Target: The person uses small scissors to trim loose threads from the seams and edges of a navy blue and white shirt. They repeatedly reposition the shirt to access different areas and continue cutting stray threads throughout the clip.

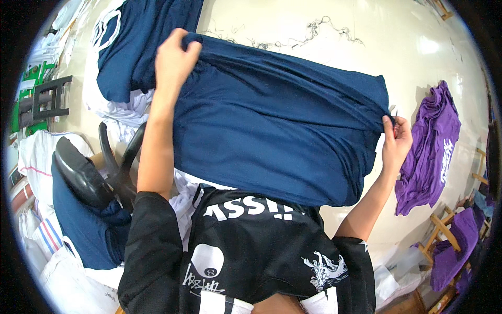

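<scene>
A navy blue garment (272, 115) is spread in front of me on a pale table, with long creases running across it. My left hand (178, 57) grips its far left corner, the cloth bunched between thumb and fingers. At the right edge, my right hand (396, 140) pinches the fabric between thumb and fingertips. A small object with a pointed metal tip and a bit of red shows at that same hand; its kind is hard to make out. The garment's near edge lies close to my black shirt.
More navy cloth with white trim (149, 47) lies at the far left, over white fabric (123, 112). Loose dark threads (314, 31) trail along the far side. A purple printed garment (431, 149) lies at the right. A black chair-like object (83, 167) and sacks stand at the left.
</scene>
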Demonstrator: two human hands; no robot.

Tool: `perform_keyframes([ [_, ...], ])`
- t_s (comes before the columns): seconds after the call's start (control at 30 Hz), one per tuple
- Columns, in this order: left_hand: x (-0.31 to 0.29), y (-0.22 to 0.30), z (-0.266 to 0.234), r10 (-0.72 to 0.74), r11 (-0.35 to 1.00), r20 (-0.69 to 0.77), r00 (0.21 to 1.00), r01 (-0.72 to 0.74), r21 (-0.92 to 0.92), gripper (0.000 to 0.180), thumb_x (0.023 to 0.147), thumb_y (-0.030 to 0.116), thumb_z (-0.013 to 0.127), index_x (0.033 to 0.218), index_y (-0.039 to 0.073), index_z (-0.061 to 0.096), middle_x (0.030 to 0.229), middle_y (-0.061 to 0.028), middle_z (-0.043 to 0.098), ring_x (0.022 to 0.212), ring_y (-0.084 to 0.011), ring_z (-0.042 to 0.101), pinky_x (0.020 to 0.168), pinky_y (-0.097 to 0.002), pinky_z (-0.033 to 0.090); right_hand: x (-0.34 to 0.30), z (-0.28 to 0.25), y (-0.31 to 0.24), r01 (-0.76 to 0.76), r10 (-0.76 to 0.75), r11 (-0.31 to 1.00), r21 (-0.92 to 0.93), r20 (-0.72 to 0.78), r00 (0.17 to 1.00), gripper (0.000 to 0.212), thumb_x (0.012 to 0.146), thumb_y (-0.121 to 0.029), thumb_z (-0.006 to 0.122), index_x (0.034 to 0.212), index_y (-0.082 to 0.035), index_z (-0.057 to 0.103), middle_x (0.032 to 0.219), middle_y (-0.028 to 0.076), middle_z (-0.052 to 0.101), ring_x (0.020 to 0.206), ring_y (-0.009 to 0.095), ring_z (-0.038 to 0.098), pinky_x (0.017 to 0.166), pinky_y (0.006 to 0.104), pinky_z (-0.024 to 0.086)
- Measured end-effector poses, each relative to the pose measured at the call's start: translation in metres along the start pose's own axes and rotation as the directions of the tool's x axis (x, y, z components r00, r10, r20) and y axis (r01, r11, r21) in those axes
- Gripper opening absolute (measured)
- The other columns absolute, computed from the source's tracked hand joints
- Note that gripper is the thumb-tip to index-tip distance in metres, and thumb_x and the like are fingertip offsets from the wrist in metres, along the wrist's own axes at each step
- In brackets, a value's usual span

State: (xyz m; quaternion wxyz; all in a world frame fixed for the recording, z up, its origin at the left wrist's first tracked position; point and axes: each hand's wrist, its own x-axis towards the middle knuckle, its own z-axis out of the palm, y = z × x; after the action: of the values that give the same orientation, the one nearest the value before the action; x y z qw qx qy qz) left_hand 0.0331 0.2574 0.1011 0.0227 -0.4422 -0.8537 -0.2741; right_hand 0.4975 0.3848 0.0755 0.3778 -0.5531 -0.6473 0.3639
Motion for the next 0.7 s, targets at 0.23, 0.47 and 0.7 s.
perform_keyframes([
  [0.23,-0.003,-0.057,-0.054,-0.190,0.657,-0.255,0.948,-0.071,-0.750,0.014,0.093,0.000,0.045,0.085,0.000,0.056,0.100,-0.0157,0.072,0.084,-0.0123,0.065,0.075,-0.0215,0.049,0.023,-0.015,0.007,0.130,-0.169,0.983,-0.127,-0.374,0.912,0.016,0.090,-0.010,0.068,0.086,0.000,0.055,0.078,0.000,0.055,0.068,0.006,0.047,0.060,0.0206,0.038],
  [0.47,-0.075,-0.064,-0.095,-0.019,-0.133,-0.063,0.998,-0.065,-0.989,0.011,0.092,0.003,0.035,0.097,0.007,0.044,0.072,-0.0061,0.048,0.064,-0.0173,0.048,0.063,-0.0285,0.040,-0.005,-0.054,-0.004,-0.008,0.196,0.874,0.486,-0.338,0.920,0.010,0.091,-0.012,0.060,0.099,-0.008,0.055,0.086,0.000,0.057,0.075,0.006,0.055,0.049,0.0184,0.035],
  [0.7,-0.190,-0.088,-0.107,-0.119,0.254,0.344,0.931,0.363,-0.896,0.065,0.082,0.057,0.049,0.106,-0.003,0.050,0.064,-0.0049,0.048,0.053,-0.0129,0.042,0.051,-0.0245,0.031,-0.111,-0.136,0.004,-0.310,0.309,0.948,-0.076,0.454,0.836,0.032,0.088,-0.015,0.062,0.117,-0.001,0.054,0.082,0.003,0.058,0.080,0.012,0.057,0.072,0.0253,0.040],
])
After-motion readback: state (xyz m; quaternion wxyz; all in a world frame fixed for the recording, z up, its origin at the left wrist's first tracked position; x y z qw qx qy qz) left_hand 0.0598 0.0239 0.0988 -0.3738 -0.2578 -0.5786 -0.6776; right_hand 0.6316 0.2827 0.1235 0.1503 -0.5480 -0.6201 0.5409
